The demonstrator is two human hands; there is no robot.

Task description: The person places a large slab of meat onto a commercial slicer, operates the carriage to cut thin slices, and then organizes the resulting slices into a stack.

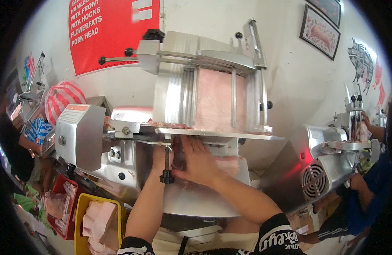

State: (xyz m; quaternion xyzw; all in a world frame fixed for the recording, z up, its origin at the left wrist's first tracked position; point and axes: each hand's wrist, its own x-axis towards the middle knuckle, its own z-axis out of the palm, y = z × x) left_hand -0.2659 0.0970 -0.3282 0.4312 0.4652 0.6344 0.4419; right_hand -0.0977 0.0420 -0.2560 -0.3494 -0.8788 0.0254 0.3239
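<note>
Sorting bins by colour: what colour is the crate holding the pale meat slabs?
Yellow plastic crate, lower left in the head view.

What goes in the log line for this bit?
left hand: under slicer tray | right hand: on sliced meat | meat block: upright in carriage

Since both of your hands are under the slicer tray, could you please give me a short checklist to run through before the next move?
1. Meat block seated upright in the slicer carriage: ok.
2. Right hand clear of the blade: cannot tell, the blade is hidden behind the tray.
3. Left hand clear of the black knob on its rod: not ok, it is right beside it.
4. Slices under the hands visible: not ok, mostly covered by the right hand.
5. Yellow bin within reach at lower left: ok, already holding meat.
6. Slicer running or stopped: cannot tell.
</note>
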